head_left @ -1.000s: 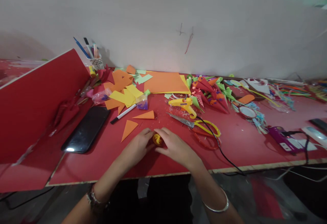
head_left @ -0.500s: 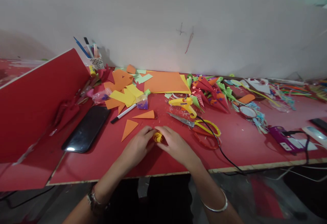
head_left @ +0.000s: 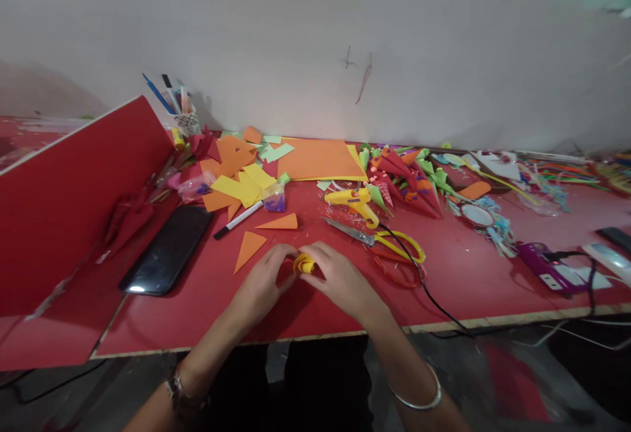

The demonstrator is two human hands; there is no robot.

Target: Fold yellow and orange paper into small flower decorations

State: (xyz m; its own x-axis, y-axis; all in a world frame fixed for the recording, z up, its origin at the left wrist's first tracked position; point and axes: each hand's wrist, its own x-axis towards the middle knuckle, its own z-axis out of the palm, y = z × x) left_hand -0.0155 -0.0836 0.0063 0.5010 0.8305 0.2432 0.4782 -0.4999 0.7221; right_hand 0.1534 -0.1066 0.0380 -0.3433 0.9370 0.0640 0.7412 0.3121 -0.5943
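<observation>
A yellow paper or foam strip [head_left: 305, 264], curled into a small coil, is held between my two hands just above the red tabletop. My left hand [head_left: 264, 285] pinches its left side, thumb and fingers bent around the edge. From the right, my right hand [head_left: 339, 282] grips the coil, with the fingertips partly hidden behind it. Beyond my hands lie an orange triangle [head_left: 249, 250] and a rolled orange cone [head_left: 279, 222]. Scissors with yellow handles [head_left: 400, 248] and a yellow glue gun [head_left: 353, 203] rest to the right.
A black phone [head_left: 168, 251] lies left, near a leaning red board [head_left: 83, 202]. Yellow sheet scraps [head_left: 241, 185] and a marker [head_left: 238, 219] are behind. Several coloured cones [head_left: 407, 172] pile up at the back right. A black cord [head_left: 434, 297] crosses the table's front edge [head_left: 493, 323].
The yellow coil has turned and loosened a little, its outer end now showing toward the left. My left fingers have shifted slightly; my right hand is nearly unmoved.
</observation>
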